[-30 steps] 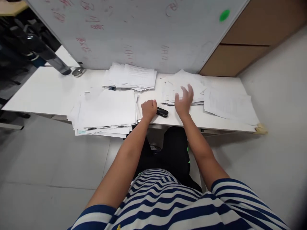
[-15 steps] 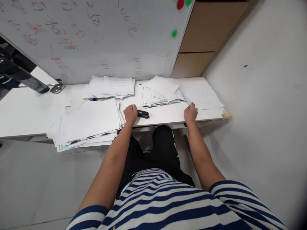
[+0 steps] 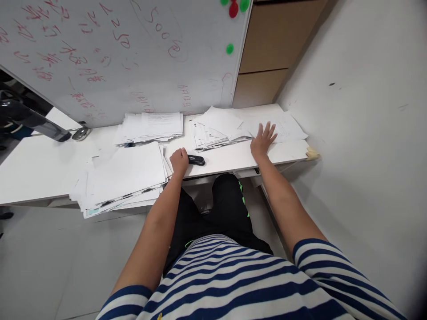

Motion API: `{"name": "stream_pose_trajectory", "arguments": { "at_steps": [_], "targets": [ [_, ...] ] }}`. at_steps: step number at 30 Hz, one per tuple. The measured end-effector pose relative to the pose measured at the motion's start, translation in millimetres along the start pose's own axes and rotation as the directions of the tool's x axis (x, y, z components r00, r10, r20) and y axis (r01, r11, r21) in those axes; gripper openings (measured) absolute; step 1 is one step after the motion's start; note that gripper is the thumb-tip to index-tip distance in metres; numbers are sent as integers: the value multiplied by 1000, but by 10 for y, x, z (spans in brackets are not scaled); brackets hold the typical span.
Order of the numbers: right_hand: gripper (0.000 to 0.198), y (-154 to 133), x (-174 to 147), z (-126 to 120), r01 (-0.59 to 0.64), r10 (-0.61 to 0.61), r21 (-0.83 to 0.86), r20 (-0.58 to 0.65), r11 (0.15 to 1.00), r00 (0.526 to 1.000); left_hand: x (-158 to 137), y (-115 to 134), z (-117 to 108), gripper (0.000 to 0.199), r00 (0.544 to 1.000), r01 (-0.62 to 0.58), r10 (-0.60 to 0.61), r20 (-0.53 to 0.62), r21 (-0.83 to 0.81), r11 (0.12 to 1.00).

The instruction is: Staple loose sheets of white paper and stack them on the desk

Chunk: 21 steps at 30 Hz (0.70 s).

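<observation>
My left hand (image 3: 180,162) is closed around one end of a black stapler (image 3: 196,160), whose other end points right over the white tabletop (image 3: 227,159). With fingers spread, my right hand (image 3: 263,141) rests at the near-left edge of the printed sheets (image 3: 288,126) at the table's right end. Left of that hand is an untidy paper pile (image 3: 220,124), a loose blank sheet on top. Beside my left hand, a larger stack of papers (image 3: 130,171) overhangs the front edge. Behind it lies another paper stack (image 3: 151,126).
A whiteboard (image 3: 133,62) with red writing and round magnets stands at the back. Cardboard boxes (image 3: 267,40) rise behind the right end, near the white wall (image 3: 360,133). A computer mouse (image 3: 81,134) and a dark cylindrical object (image 3: 36,118) are at the left.
My right hand has moved forward and its fingers have spread over the sheets' edge. My left hand keeps hold of the stapler. The view has shifted slightly.
</observation>
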State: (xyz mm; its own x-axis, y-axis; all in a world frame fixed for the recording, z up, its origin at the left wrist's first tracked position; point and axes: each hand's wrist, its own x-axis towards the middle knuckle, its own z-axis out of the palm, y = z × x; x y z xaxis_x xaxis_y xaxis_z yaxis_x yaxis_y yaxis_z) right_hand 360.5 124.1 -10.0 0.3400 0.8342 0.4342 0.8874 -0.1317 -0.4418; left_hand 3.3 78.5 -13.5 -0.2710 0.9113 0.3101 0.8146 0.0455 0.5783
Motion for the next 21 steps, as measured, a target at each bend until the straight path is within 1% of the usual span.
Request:
{"name": "stream_pose_trajectory", "arguments": {
  "at_steps": [1,2,3,5,6,8,10,12,14,16,17,19,21],
  "targets": [
    [41,-17,-3,2,48,-48,-10,-4,999,999,1,0,1,40,1000,3,-3,1,-4,1000],
    [35,-22,-2,8,61,-61,-20,-20,998,998,3,1,3,40,1000,6,-6,2,-6,1000],
    [30,-16,3,17,34,-35,-33,-45,999,998,5,3,4,40,1000,8,-8,3,-6,1000],
    [22,24,26,38,-110,106,-47,-91,993,990,7,8,4,40,1000,9,-9,5,-4,1000],
    [21,53,42,49,-200,196,-36,-100,979,976,7,11,4,40,1000,7,-7,5,-3,1000],
    [21,117,76,66,-359,360,35,-84,933,929,5,13,2,41,1000,5,-5,5,-8,1000],
    [25,174,104,74,-461,472,127,-69,878,879,3,12,2,42,1000,8,-8,5,-15,1000],
    [28,214,116,77,-505,523,173,-81,846,848,3,7,5,42,1000,13,-13,6,-18,1000],
    [33,234,110,79,-496,516,170,-99,851,851,7,1,12,42,1000,20,-20,2,-11,1000],
    [39,235,91,84,-437,454,157,-95,886,886,10,-3,18,41,1000,23,-23,-1,-5,1000],
    [42,232,78,87,-383,398,152,-89,911,913,11,-5,20,41,1000,22,-22,-2,-5,1000],
    [41,222,54,95,-234,242,121,-62,965,968,11,-6,18,41,1000,21,-21,-5,-11,1000],
    [41,218,42,112,-67,68,65,-4,996,998,9,-3,12,42,1000,18,-18,-4,-21,1000]
  ]
}}
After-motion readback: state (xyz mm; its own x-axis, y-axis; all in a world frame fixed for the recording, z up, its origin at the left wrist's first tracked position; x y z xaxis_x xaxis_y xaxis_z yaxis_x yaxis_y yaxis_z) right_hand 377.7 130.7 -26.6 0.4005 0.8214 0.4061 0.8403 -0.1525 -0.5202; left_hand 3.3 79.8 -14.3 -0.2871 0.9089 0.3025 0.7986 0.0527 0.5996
